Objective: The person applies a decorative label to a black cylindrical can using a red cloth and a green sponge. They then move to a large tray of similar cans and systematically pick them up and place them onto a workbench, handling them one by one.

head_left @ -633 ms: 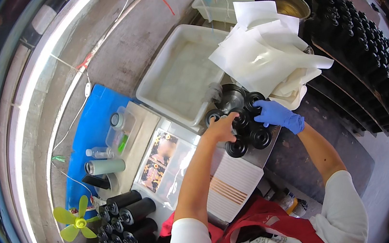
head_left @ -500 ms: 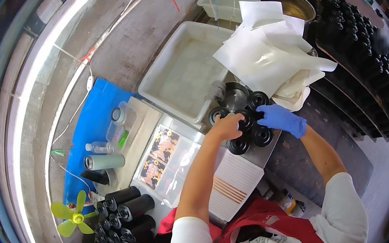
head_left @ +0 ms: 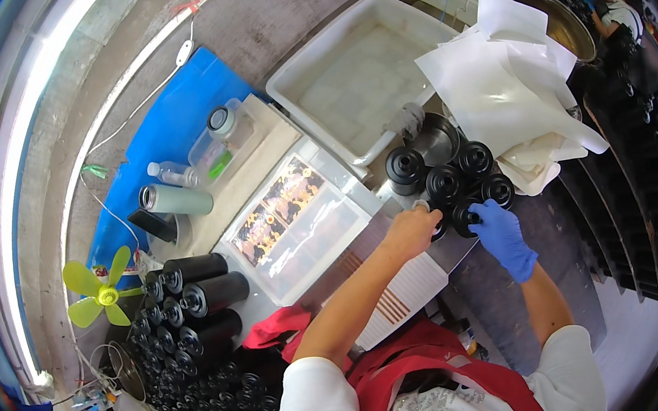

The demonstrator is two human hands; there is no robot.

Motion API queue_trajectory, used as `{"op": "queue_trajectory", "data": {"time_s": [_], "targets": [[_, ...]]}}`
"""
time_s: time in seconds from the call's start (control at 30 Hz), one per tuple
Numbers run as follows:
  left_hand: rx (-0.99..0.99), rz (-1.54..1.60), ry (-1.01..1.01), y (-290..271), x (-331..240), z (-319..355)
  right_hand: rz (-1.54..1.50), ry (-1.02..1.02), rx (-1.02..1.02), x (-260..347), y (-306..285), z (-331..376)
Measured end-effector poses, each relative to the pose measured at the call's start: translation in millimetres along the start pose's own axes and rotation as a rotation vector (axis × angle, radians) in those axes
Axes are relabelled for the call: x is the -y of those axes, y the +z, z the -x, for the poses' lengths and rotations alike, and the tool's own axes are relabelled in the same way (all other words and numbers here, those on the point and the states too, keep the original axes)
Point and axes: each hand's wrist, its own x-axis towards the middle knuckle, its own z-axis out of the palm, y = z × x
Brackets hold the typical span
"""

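Several black cylinders with round, knobbed tops stand upright in a tight cluster, one black cylinder [head_left: 405, 168] at its left edge. My bare left hand [head_left: 414, 229] is closed at the near left side of the cluster, its fingers curled around the top of a cylinder mostly hidden beneath them. My right hand [head_left: 504, 236], in a blue glove, grips the knob of the nearest black cylinder [head_left: 463, 222]. Just behind the cluster sits a round metal pan [head_left: 438, 139], with a crumpled grey cloth [head_left: 407, 120] at its left.
A white water tub [head_left: 310, 117] lies behind, a patterned sheet [head_left: 283, 203] in a shallow tray to the left. White sheets [head_left: 507, 85] pile at back right. Stacked black cylinders [head_left: 208, 294] and a yellow fan [head_left: 106, 295] are at left; loaded racks [head_left: 649, 199] at right.
The view has shifted, so the bench appears farther left and higher. My left hand has moved from the cluster's far middle to its near left side; my right hand has come to the nearest cylinder.
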Motion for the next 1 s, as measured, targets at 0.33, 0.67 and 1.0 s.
{"op": "queue_trajectory", "data": {"time_s": [0.33, 0.67, 1.0], "targets": [[-0.206, -0.082, 0.048, 27, -11, 1, -0.192, 0.143, -0.071, -5, 9, 10], [-0.266, 0.192, -0.249, 21, -8, 114, -0.117, 0.154, -0.103, 46, -12, 30], [-0.564, 0.096, -0.766, 97, -152, 544, -0.287, -0.927, 0.272, 297, 100, 163]]}}
